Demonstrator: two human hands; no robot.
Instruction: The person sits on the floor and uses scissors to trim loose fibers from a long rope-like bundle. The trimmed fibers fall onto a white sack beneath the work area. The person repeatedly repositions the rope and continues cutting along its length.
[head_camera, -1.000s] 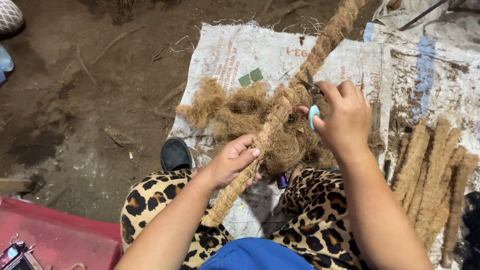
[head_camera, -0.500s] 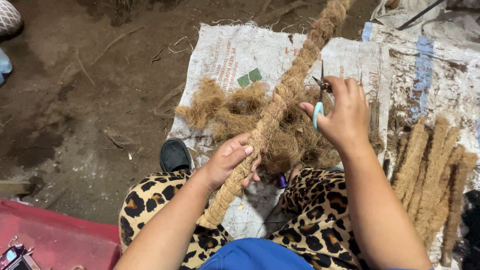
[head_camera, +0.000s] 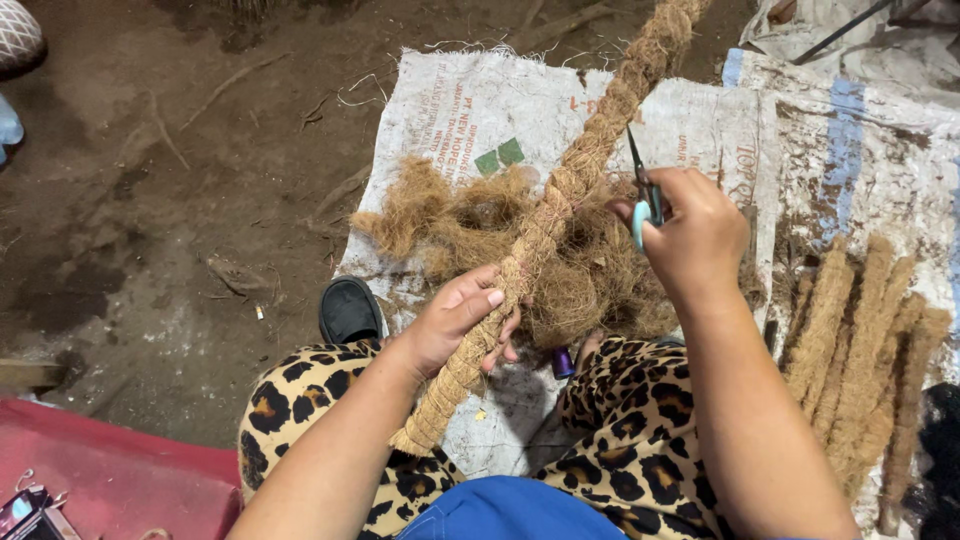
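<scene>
Fibre pole (head_camera: 570, 190), wrapped in coconut coir, slants up from the lap across a white woven sack (head_camera: 480, 110). Left hand (head_camera: 460, 325) grips it near the lower end. Right hand (head_camera: 695, 240) clasps small scissors (head_camera: 642, 195), blades seemingly parted, just beside the pole. Loose coir (head_camera: 470, 215) lies beneath; finished poles (head_camera: 860, 350) rest right.

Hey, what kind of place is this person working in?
Likely an informal outdoor or dirt-floor craft workspace for coconut-fibre work. The ground is bare earth, woven plastic sacks serve as a work mat, and a pile of loose fibre lies beside finished fibre-wrapped sticks. The left hand grips a fibre-wrapped pole; the right hand holds scissors.
</scene>
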